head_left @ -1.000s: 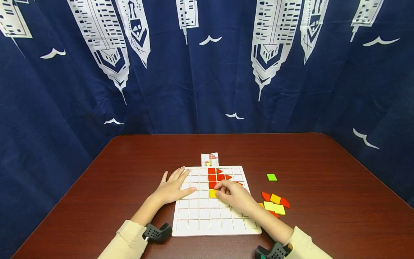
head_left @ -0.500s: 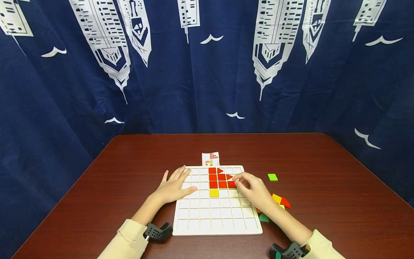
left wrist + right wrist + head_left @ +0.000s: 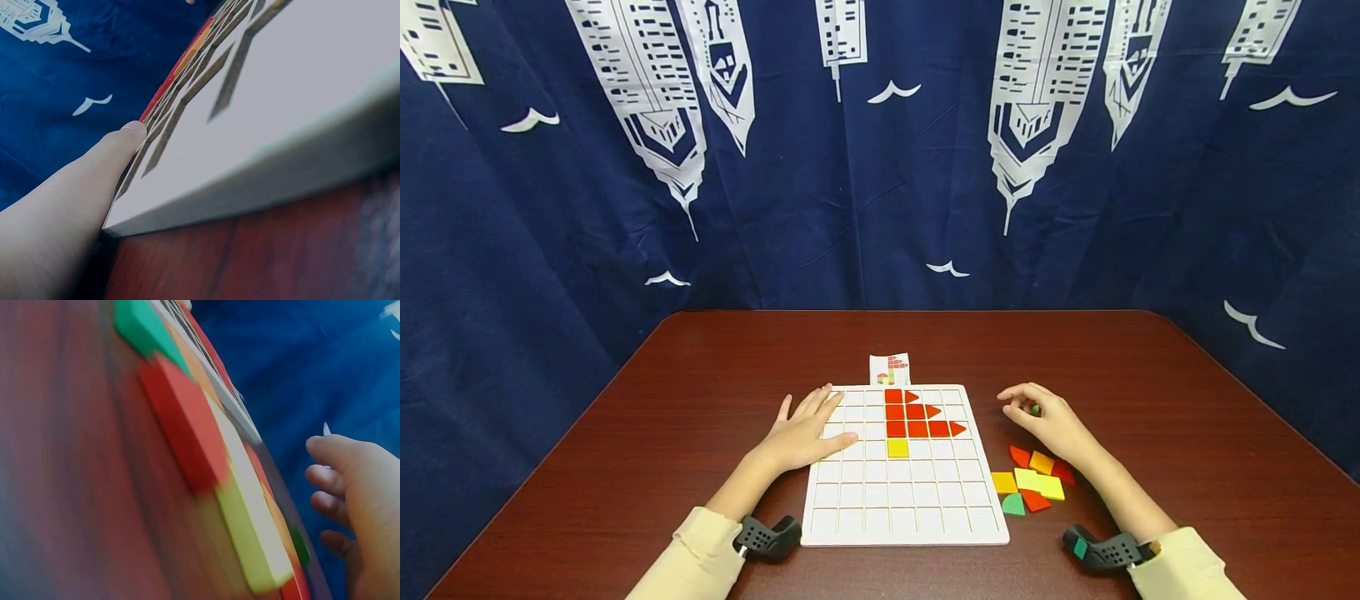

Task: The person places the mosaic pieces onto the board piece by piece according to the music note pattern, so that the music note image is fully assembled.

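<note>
A white gridded board point(image 3: 902, 521) lies on the table. On it, red squares and red triangles point(image 3: 957, 428) form three rows, with a yellow square point(image 3: 898, 448) below the left column. My left hand point(image 3: 801, 435) rests spread over the board's upper left edge, its thumb point(image 3: 112, 153) lying along the surface. To the right of the board, my right hand point(image 3: 1051, 423) hovers with loosely bent fingers; nothing shows between them in the right wrist view. Behind it peeks a green square tile point(image 3: 1036, 410), mostly hidden by the hand.
Beside the board's right edge lie several loose tiles: a yellow-orange square point(image 3: 1003, 482), pale yellow pieces point(image 3: 1048, 487), red curved pieces point(image 3: 1018, 456) and a green quarter-circle point(image 3: 1012, 505). A small pattern card point(image 3: 890, 368) touches the board's far edge. A blue printed curtain point(image 3: 880, 208) hangs behind.
My right hand let go of a red triangle at the end of the third row, then moved right, off the board to the green square. My left hand stayed put.
</note>
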The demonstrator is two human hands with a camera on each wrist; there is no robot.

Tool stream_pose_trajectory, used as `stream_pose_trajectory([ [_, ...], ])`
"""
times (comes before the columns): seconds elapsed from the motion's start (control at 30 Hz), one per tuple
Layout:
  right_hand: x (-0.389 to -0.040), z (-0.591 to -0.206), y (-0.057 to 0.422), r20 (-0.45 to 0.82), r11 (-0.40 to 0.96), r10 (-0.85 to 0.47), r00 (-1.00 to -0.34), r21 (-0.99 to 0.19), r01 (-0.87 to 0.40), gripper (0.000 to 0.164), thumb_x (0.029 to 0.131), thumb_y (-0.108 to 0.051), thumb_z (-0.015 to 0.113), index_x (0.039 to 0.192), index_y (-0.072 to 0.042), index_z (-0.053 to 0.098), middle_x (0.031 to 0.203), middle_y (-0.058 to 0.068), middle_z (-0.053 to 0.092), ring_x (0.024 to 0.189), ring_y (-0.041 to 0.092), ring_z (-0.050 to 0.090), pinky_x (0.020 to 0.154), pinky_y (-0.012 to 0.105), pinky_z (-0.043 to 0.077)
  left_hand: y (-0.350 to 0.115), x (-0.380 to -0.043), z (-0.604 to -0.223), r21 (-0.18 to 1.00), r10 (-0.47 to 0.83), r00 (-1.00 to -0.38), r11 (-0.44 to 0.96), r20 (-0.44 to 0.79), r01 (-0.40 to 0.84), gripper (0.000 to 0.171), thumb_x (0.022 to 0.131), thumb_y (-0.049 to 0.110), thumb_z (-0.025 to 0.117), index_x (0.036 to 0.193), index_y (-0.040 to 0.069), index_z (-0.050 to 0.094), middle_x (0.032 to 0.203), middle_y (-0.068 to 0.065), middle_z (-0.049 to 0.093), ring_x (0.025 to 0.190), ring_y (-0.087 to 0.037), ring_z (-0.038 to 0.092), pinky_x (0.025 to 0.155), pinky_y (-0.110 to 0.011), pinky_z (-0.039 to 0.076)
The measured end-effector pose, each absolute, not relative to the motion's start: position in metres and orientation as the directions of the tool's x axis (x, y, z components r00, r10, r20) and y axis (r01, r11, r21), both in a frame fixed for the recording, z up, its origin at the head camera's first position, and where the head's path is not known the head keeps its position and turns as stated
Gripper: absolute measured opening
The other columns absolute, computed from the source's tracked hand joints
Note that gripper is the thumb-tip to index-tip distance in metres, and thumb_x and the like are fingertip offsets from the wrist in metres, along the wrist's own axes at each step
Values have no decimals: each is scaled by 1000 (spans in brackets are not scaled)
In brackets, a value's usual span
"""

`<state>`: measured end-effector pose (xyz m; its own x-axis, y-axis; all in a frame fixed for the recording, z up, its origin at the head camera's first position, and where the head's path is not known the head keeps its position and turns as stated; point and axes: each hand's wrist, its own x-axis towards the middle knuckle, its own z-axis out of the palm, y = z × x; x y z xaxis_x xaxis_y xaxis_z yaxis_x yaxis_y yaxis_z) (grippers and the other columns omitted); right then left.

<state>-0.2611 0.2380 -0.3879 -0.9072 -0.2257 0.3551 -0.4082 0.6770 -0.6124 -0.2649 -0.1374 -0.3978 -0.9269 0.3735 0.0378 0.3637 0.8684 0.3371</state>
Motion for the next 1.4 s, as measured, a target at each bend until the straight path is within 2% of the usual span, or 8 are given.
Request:
stream_pose_trajectory([
  [0.37, -267, -393, 278, 308, 725, -220, -926, -584, -366, 29, 84, -27, 65, 109, -11, 62, 97, 3, 53, 81, 8, 43, 69, 20, 39, -137, -264, -396, 331, 374, -927, 871, 33, 363, 81, 82, 69, 40, 146, 23, 22, 154, -2, 12, 142, -22, 11, 109, -56, -5],
  [0.57, -267, -394, 286, 265, 756, -222, -938, -561, -338, 35, 83, -31, 65, 112, -11, 61, 101, 5, 52, 85, 12, 41, 73, 25, 39, -137, -265, -396, 331, 375, -927, 871, 31, 363, 81, 82, 69, 39, 146, 23, 21, 154, -2, 11, 142, -22, 11, 109, -56, -6],
  [0.83, -267, -392, 288, 229, 773, -256, -939, -534, -342, 33, 84, -28, 64, 111, -9, 62, 104, 8, 52, 90, 18, 43, 74, 29, 40, -136, -264, -395, 334, 376, -926, 870, 29, 364, 80, 82, 69, 40, 146, 23, 21, 154, -2, 12, 142, -22, 11, 110, -56, -6],
  [1.1, -267, -391, 286, 231, 766, -264, -937, -540, -349, 26, 85, -24, 63, 106, -8, 62, 101, 7, 53, 88, 16, 42, 73, 25, 39, -136, -266, -395, 326, 374, -927, 873, 32, 364, 81, 82, 68, 40, 146, 23, 21, 154, -2, 12, 142, -22, 11, 110, -55, -5],
  [1.4, -264, -392, 283, 210, 739, -264, -941, -583, -337, 29, 86, -25, 63, 108, -7, 60, 104, 9, 51, 89, 15, 43, 73, 22, 40, -137, -264, -395, 333, 371, -928, 871, 33, 360, 80, 82, 68, 41, 145, 22, 22, 154, -3, 14, 142, -23, 11, 110, -56, -5],
])
